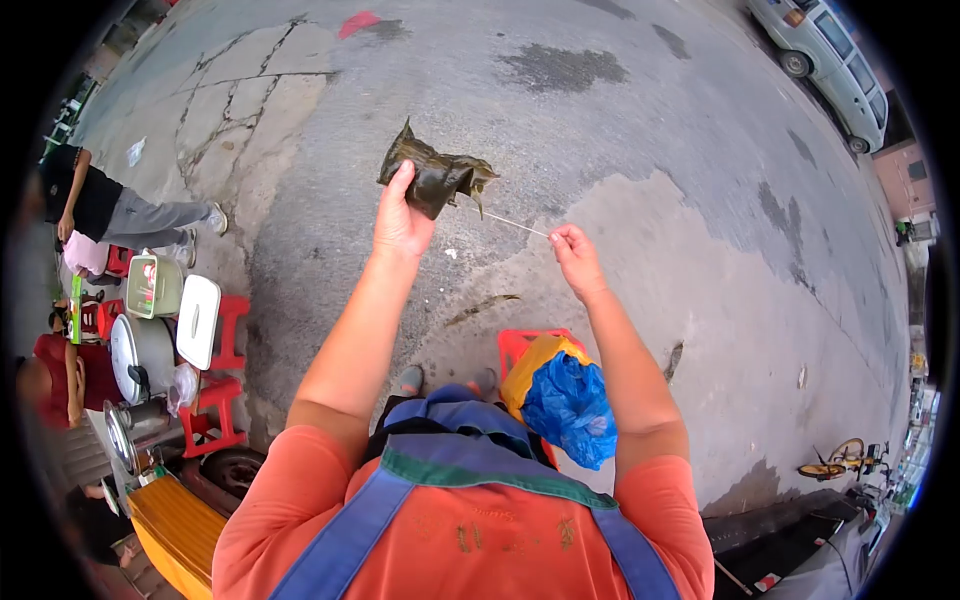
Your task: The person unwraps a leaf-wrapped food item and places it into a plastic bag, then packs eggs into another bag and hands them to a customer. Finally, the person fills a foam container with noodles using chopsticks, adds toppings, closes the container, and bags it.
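My left hand [403,222] is closed around a zongzi [428,178], a bundle wrapped in dark green leaves, held up in front of me over the pavement. Ragged leaf ends stick out on its right side. From there a thin pale string [518,224] runs taut, slanting down to the right. My right hand [577,260] pinches the far end of this string between thumb and fingers. What is inside the leaves does not show.
Below my right forearm, a blue plastic bag [572,408] in a yellow one sits on a red stool [530,342]. At left are a large pot [150,355], a green tub [153,287], red stools and people. A van [825,65] stands far right.
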`<state>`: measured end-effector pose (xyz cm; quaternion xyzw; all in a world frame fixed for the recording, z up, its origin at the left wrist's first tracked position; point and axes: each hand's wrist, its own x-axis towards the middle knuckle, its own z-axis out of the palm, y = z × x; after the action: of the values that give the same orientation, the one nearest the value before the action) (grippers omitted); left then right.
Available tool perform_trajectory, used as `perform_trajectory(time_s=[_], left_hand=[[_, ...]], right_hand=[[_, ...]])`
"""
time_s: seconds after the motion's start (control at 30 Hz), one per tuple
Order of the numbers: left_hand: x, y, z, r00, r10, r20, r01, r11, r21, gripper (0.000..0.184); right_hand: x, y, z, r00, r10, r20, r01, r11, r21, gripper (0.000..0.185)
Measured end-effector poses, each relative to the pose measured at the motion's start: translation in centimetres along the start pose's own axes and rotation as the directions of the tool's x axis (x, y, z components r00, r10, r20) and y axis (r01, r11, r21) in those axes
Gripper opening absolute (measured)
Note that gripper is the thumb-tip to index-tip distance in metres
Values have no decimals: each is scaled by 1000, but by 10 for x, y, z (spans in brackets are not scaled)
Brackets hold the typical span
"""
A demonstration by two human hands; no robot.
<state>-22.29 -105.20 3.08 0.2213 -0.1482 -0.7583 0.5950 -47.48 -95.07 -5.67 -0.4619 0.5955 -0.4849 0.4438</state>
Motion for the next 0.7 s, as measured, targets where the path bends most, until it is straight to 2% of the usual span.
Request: perform_trajectory(time_s=[0.07, 0.13, 0.2, 0.23, 0.27, 0.3, 0.33, 0.37, 0.4, 0.47, 0.5, 0.53, 0.57, 0.6, 0.63, 0.67, 0.7], left_hand=[[-3, 9, -11, 993, 83, -80, -76, 994, 84, 37], [-4, 24, -24, 989, 118, -93, -105, 986, 133, 37], [-11, 45, -31, 991, 98, -93, -95, 995, 41, 38], [-13, 52, -34, 992, 117, -55, -116, 993, 28, 40], [-16, 60, -38, 991, 126, -44, -122, 988, 97, 41], [-17, 61, -36, 991, 136, -19, -132, 982, 134, 41], [-18, 63, -35, 990, 144, 7, -143, 975, 171, 40], [-21, 62, -34, 991, 137, 1, -135, 976, 172, 40], [-26, 59, -33, 996, 88, -4, -86, 989, 123, 40], [-36, 48, -34, 1000, 25, -7, -24, 997, 71, 40], [-40, 39, -36, 986, -138, 88, 143, 989, -46, 41], [-44, 29, -39, 938, -284, 199, 314, 938, -145, 41], [-45, 14, -45, 864, -339, 373, 447, 858, -255, 43], [-52, 1, -42, 858, -348, 378, 457, 852, -255, 43], [-62, -13, -36, 907, -386, 171, 416, 886, -205, 45], [-72, -22, -34, 921, -386, -47, 376, 916, -142, 47], [-81, -29, -37, 907, -418, -47, 406, 900, -158, 49]], right_hand=[[8, 5, -5, 999, -20, -25, 18, 998, -68, 10], [8, 18, -21, 998, -19, -68, 9, 990, -142, 11], [12, 36, -42, 989, 105, -102, -129, 955, -266, 10], [10, 47, -50, 988, 114, -104, -138, 954, -266, 10], [8, 58, -57, 986, -163, -40, 122, 861, -495, 13], [7, 65, -64, 910, -404, 88, 354, 652, -670, 18], [6, 61, -70, 914, -396, 86, 347, 655, -671, 18], [7, 55, -80, 970, -196, 145, 226, 496, -839, 24], [9, 43, -85, 989, 21, 148, 136, 279, -951, 30], [15, -7, -59, 978, 206, 18, -62, 373, -926, 37], [7, -34, -36, 975, 85, 205, 136, 500, -855, 43], [-5, -57, -8, 928, -59, 368, 329, 592, -736, 50], [-15, -70, 22, 819, -300, 489, 565, 567, -599, 65], [-28, -87, 53, 751, -445, 488, 654, 604, -455, 77], [-39, -94, 80, 693, -577, 432, 718, 602, -348, 76], [-46, -98, 100, 702, -606, 375, 712, 610, -347, 71], [-49, -99, 113, 707, -632, 316, 707, 618, -345, 67]])
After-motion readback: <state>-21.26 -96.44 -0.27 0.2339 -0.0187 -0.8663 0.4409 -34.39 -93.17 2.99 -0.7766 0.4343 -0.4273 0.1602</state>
